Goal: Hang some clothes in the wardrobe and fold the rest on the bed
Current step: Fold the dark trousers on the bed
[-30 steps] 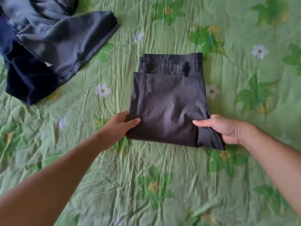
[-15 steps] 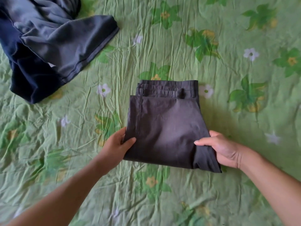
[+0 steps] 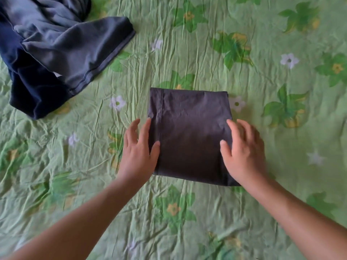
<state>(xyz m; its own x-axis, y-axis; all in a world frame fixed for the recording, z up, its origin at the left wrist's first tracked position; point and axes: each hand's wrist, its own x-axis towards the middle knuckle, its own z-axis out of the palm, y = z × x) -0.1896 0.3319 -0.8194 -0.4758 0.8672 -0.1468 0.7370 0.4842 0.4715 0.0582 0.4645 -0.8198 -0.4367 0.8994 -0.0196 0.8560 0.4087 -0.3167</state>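
Dark grey trousers (image 3: 189,132) lie folded into a compact rectangle in the middle of the green floral bed sheet (image 3: 187,53). My left hand (image 3: 139,151) is at the bundle's left edge with fingers spread and straight, thumb on the fabric. On the right side of the bundle my right hand (image 3: 244,152) lies flat, fingers spread and slightly blurred. Neither hand grips the cloth. A heap of unfolded clothes (image 3: 47,49), a grey-blue garment over a navy one, lies at the upper left.
The wrinkled sheet stretches bare to the right, the far side and the near side of the folded trousers. No wardrobe or hanger is in view.
Both hands have let go of the bundle's near corners and now lie open at its sides. The waistband that showed at the far end is now covered. The view has shifted.
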